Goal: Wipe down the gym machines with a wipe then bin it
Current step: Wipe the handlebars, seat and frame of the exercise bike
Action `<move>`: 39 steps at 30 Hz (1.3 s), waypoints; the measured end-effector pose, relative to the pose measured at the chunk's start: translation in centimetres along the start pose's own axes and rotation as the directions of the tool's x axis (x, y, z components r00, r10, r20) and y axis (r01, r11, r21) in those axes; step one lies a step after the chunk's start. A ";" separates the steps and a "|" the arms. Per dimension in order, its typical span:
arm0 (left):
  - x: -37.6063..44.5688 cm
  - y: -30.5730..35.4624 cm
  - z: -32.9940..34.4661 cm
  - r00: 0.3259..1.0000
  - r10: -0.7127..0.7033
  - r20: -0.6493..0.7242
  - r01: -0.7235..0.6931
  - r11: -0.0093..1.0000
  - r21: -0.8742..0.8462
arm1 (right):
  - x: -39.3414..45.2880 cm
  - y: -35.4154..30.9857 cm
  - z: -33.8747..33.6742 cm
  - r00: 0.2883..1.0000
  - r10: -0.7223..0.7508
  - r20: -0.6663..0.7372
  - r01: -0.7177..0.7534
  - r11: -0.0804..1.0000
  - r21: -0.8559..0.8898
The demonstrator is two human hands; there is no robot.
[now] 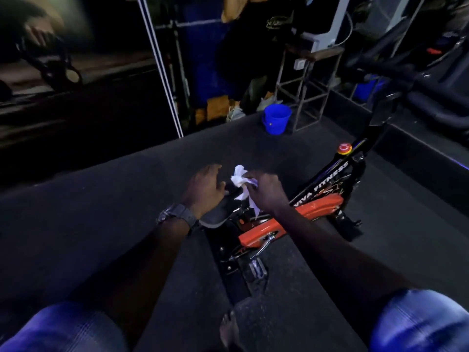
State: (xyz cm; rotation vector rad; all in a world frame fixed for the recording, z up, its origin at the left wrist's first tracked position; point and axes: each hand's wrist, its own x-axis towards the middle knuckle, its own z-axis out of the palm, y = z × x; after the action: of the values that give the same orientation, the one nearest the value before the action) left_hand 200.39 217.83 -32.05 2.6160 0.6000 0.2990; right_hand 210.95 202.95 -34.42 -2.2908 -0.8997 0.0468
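A black and orange exercise bike [291, 219] marked VIVA FITNESS stands on the dark floor in front of me. Its black saddle [220, 209] points away from me. My left hand [205, 189], with a watch on the wrist, rests on the saddle with fingers spread. My right hand [266, 194] is closed on a crumpled white wipe [239, 181] just above the saddle's nose. A blue bucket [276, 119] sits on the floor farther back.
A metal stool frame [307, 92] stands right of the bucket. Another person's legs and shoes [236, 111] are behind it. A second dark machine [418, 80] fills the upper right. White poles [162, 72] rise at the left. My bare foot [228, 329] is below.
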 end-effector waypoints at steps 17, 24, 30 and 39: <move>0.2 -9.7 9.6 0.904 -0.394 0.165 0.400 0.917 -0.004 | 2.7 6.3 15.3 0.609 -0.574 0.547 0.722 0.687 -0.083; 1.4 -9.1 10.1 0.898 -0.429 0.097 0.430 0.903 0.008 | 8.5 4.5 17.0 0.726 -0.420 0.545 0.568 0.813 -0.130; 1.6 -10.3 9.9 0.944 -0.322 0.067 0.324 0.946 -0.021 | 6.8 6.0 15.8 0.557 -0.611 0.562 0.768 0.636 -0.069; 2.0 -10.0 10.0 0.927 -0.372 0.057 0.374 0.892 -0.255 | 9.2 1.9 18.8 0.607 -0.492 0.625 0.684 0.723 -0.095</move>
State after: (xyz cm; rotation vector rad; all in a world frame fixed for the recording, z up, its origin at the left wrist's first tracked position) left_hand 201.52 223.20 -45.20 2.1906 0.9725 0.2284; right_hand 214.14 218.36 -48.34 -2.1488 -2.1156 0.3161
